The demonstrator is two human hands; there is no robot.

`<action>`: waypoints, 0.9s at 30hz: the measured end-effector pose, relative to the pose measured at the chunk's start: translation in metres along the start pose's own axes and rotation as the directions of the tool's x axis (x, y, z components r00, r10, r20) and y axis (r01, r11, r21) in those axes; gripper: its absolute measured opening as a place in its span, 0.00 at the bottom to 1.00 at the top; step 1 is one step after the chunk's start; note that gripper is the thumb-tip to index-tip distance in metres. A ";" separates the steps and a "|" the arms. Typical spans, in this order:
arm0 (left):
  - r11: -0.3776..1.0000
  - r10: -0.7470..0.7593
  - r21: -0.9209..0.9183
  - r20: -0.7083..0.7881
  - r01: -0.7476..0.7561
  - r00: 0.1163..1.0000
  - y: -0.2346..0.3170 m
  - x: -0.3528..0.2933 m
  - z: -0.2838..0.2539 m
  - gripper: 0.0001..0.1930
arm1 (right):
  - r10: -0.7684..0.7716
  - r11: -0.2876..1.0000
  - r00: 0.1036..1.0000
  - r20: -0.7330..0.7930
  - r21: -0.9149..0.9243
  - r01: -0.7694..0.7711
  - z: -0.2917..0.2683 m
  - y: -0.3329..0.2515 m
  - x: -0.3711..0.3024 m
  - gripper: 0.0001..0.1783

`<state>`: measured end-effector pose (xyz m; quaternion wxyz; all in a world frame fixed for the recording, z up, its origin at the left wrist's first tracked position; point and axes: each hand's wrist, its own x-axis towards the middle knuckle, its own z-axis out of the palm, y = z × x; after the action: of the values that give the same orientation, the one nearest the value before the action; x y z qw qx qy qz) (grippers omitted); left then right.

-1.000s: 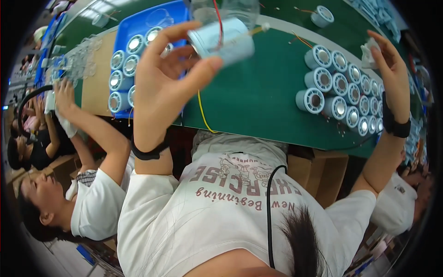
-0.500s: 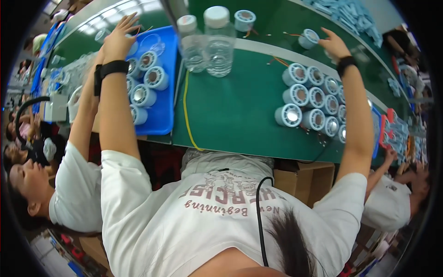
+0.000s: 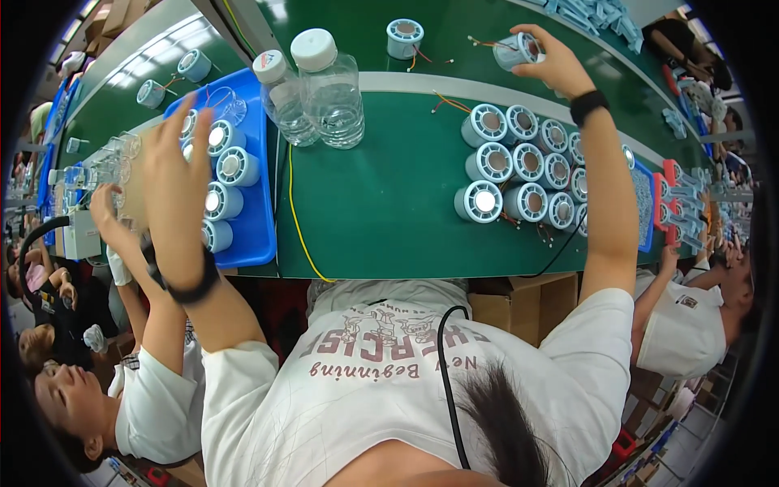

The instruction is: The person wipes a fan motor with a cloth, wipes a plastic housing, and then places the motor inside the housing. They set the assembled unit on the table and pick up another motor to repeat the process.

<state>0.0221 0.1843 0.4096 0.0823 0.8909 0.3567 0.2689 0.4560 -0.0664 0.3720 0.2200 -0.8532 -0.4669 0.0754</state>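
My right hand (image 3: 555,66) grips a light-blue round housing (image 3: 511,52) with thin wires, its thumb and fingers around the sides. The housing is tilted, its open end turned toward my palm. My left hand (image 3: 174,174) is over the left side of a blue tray (image 3: 261,183), smeared by motion, its fingers stretched out and nothing visible in them. Several like housings (image 3: 237,166) lie in the tray, partly hidden by that hand. Rows of more housings (image 3: 493,162), round faces up, stand on the green table to the right, partly behind my right forearm.
Two clear capped bottles (image 3: 331,97) stand beside the tray. Another housing (image 3: 404,39) sits on the far green strip, and two more (image 3: 193,65) lie at far left. A yellow cord (image 3: 294,219) crosses the table (image 3: 381,203). A co-worker's hand (image 3: 109,215) is close on the left.
My left hand has come back from beyond the tray to above it. My right hand has closed around the far housing and tilted it. The view has shifted, too.
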 end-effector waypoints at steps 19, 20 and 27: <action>-0.141 0.300 -0.955 0.210 0.261 0.930 0.141 -0.099 0.061 0.34 | -0.334 0.792 0.865 0.375 0.609 0.042 -0.037 -0.137 -0.133 0.43; -0.230 0.292 -0.907 0.282 0.353 0.914 0.140 -0.101 0.057 0.32 | -0.462 0.797 0.832 0.307 0.555 0.238 -0.040 -0.143 -0.131 0.41; -0.292 0.429 -0.693 0.520 0.659 0.738 0.119 -0.100 0.041 0.31 | -0.670 0.710 0.724 0.167 0.429 0.558 -0.027 -0.186 -0.131 0.36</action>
<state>0.0542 0.0311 0.3734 0.9021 0.4180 0.0367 0.1002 0.2507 -0.0963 0.4687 0.3036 -0.5695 -0.7341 0.2113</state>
